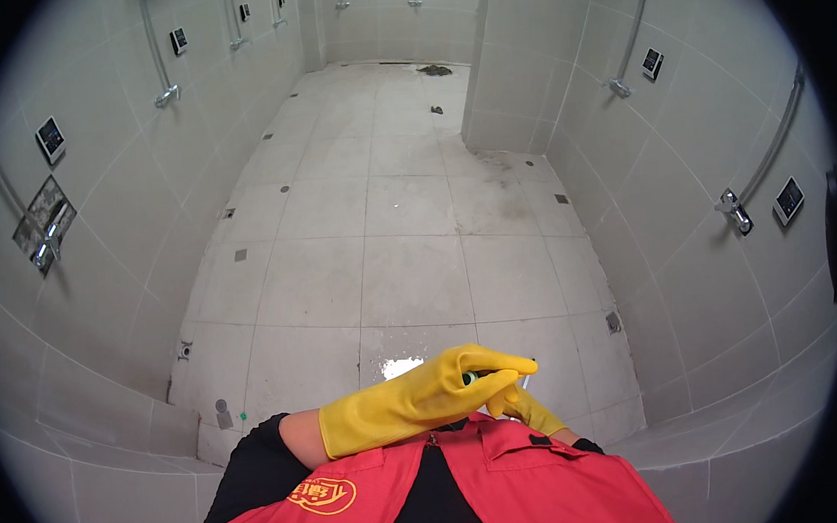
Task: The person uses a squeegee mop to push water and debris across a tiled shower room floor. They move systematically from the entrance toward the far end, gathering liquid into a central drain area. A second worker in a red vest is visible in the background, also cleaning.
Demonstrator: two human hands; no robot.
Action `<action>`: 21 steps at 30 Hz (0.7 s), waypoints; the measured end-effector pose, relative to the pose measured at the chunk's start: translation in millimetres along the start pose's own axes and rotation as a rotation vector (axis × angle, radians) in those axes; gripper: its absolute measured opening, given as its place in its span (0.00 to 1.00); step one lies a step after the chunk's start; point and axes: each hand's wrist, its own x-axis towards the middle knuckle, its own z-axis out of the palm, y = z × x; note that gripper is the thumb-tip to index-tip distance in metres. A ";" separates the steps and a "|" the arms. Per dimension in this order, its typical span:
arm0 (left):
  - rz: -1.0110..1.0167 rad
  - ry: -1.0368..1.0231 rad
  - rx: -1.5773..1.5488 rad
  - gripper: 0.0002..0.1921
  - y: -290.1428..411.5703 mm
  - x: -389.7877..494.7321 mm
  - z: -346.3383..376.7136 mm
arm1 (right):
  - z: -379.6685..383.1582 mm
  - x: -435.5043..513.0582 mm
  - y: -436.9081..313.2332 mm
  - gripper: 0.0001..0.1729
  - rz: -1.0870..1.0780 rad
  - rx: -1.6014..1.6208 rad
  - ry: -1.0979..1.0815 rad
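My left hand (462,381), in a yellow rubber glove, reaches across my chest from the left. Its fingers are curled around a rod-like object whose round green-and-black end (471,378) shows inside the grip; the rest is hidden. Just behind and below it is my right hand (535,411), also in a yellow glove, mostly covered by the left, so what it holds cannot be seen. A thin white piece (526,382) shows beyond the left fingertips. Beneath the hands, the tiled floor (412,276) has a bright white patch (400,367), perhaps glare on wet tile.
Grey tiled walls carry shower valves (735,212) and control panels (52,140) on both sides. A wall block (515,76) juts in at right. Square floor drains (613,322) line the edges. Dark heaps (435,70) lie far back, and dirt stains (495,170) mark the right.
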 end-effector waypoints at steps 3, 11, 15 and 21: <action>-0.031 -0.009 -0.010 0.19 0.4 -1.1 1.6 | 2.9 -1.3 1.3 0.12 -0.003 0.002 0.004; -0.001 -0.024 -0.059 0.18 -4.1 -4.0 10.5 | 4.9 -13.8 13.8 0.11 -0.034 -0.014 0.052; 0.019 -0.028 -0.016 0.17 -7.5 -6.4 13.8 | 6.9 -15.4 27.3 0.11 -0.049 -0.011 0.096; 0.108 0.002 0.083 0.17 -8.4 -2.8 16.2 | 3.3 -31.4 28.2 0.11 -0.168 -0.026 0.213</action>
